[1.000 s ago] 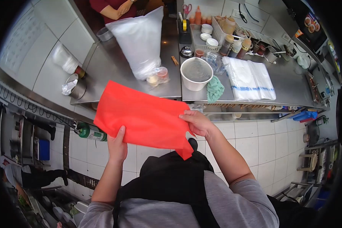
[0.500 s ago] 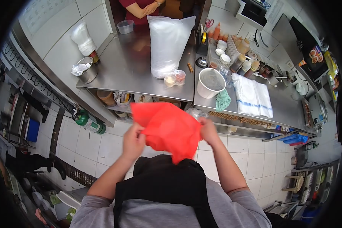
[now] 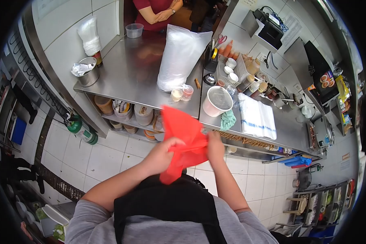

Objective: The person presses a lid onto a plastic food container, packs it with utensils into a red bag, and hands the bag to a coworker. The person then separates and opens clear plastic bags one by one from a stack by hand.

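Note:
A red bag point(image 3: 181, 128), creased and bunched in the middle, is held in front of my apron, short of the steel counter's edge. My left hand point(image 3: 162, 156) grips it on the left side. On its right side, my right hand point(image 3: 215, 147) is closed on it, slightly blurred. On the counter point(image 3: 126, 77) beyond stand a tall filled white plastic bag point(image 3: 181, 59) and two small cups, one pale point(image 3: 176, 94) and one reddish point(image 3: 187, 92). To their right are a white lidded tub point(image 3: 217, 101) and a green cloth point(image 3: 228, 120).
Flat white plastic bags point(image 3: 257, 116) lie on the right counter near sauce bottles point(image 3: 254, 87). A metal pot point(image 3: 86, 71) and clear container point(image 3: 134, 30) stand left. A person with crossed arms point(image 3: 160, 14) is across the counter. A green cylinder point(image 3: 81, 129) stands on the floor.
The red bag, spread out flat before, is now gathered and narrower. My hands have come closer together, the left one moving rightward. The view has shifted and turned.

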`<control>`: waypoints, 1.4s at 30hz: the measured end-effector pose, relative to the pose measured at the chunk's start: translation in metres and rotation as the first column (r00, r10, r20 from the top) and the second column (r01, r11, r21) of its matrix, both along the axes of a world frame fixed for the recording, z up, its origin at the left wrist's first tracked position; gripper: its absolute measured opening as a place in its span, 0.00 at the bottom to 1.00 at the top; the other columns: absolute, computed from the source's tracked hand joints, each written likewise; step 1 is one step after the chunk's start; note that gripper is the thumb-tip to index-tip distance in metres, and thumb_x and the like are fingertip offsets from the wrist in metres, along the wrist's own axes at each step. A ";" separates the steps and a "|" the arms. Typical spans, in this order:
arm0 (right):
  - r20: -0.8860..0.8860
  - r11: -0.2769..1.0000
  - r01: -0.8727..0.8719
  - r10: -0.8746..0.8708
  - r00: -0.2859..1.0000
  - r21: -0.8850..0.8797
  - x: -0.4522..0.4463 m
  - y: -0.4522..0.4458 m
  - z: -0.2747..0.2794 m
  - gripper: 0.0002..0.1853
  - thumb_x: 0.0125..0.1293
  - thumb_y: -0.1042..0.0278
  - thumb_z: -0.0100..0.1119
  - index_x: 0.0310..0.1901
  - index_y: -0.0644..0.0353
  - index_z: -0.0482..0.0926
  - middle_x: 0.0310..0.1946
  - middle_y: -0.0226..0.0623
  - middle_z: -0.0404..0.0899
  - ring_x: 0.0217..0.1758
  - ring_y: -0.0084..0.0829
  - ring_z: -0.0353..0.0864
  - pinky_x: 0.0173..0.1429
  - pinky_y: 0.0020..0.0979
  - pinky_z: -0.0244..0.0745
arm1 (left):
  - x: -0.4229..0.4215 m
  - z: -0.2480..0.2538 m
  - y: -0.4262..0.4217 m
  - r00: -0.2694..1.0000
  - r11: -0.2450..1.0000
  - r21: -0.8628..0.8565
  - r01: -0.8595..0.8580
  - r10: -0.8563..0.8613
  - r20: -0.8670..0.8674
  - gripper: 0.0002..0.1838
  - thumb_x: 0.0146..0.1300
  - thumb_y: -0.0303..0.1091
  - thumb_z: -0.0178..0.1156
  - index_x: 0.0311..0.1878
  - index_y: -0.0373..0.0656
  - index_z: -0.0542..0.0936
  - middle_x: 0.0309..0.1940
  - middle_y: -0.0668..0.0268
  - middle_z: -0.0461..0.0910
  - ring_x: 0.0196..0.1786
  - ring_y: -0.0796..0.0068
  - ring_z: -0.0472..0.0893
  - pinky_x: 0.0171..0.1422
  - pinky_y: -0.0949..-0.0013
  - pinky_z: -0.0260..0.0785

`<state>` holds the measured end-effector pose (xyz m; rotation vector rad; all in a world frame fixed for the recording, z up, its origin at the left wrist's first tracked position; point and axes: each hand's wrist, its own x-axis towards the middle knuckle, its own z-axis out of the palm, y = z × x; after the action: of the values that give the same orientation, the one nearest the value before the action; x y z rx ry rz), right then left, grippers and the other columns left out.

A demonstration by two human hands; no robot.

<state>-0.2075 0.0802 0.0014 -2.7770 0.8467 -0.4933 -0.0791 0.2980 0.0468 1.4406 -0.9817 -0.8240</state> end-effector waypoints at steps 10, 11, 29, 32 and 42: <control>0.237 -0.026 -0.240 0.290 0.927 0.970 -0.014 0.088 0.101 0.26 0.62 0.70 0.67 0.60 0.65 0.71 0.51 0.34 0.80 0.53 0.28 0.79 0.58 0.28 0.74 | 0.107 -0.084 0.028 0.708 0.774 0.172 -0.610 0.434 0.558 0.19 0.56 0.30 0.65 0.53 0.45 0.77 0.44 0.55 0.78 0.48 0.54 0.80 0.55 0.63 0.73; 0.337 0.027 -0.385 0.430 0.838 0.923 -0.014 0.075 0.097 0.28 0.60 0.71 0.68 0.61 0.65 0.70 0.51 0.32 0.80 0.53 0.27 0.78 0.58 0.27 0.73 | 0.109 -0.080 0.026 0.712 0.779 0.176 -0.601 0.423 0.561 0.19 0.56 0.30 0.65 0.53 0.45 0.77 0.44 0.55 0.78 0.48 0.54 0.80 0.55 0.63 0.73; 0.251 0.475 0.029 -0.513 0.821 0.879 0.060 -0.219 -0.034 0.17 0.72 0.57 0.56 0.43 0.66 0.75 0.29 0.33 0.76 0.28 0.21 0.70 0.32 0.26 0.68 | 0.126 0.005 -0.108 0.853 0.866 0.488 0.107 -0.332 0.403 0.36 0.55 0.21 0.50 0.72 0.44 0.65 0.69 0.50 0.63 0.63 0.53 0.74 0.65 0.63 0.67; 0.281 0.501 0.025 -0.525 0.803 0.865 0.060 -0.236 -0.024 0.11 0.73 0.63 0.53 0.39 0.64 0.74 0.29 0.31 0.74 0.31 0.21 0.72 0.33 0.26 0.70 | 0.146 -0.010 -0.148 0.883 0.720 0.625 0.302 -0.459 0.101 0.37 0.57 0.23 0.49 0.74 0.43 0.61 0.65 0.51 0.70 0.62 0.60 0.75 0.64 0.66 0.67; 0.400 0.891 -0.454 0.422 0.813 -0.018 0.049 -0.192 0.072 0.08 0.61 0.76 0.58 0.32 0.65 0.67 0.58 0.50 0.77 0.59 0.52 0.77 0.60 0.43 0.74 | 0.169 -0.009 -0.257 0.714 0.897 0.144 0.418 -0.227 -0.662 0.39 0.53 0.18 0.48 0.73 0.39 0.61 0.65 0.57 0.70 0.63 0.69 0.74 0.66 0.73 0.67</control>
<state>-0.1581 -0.1120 0.0730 -2.5403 0.1186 -0.8632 0.0903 0.0411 0.0382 1.0877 -0.6013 -1.6524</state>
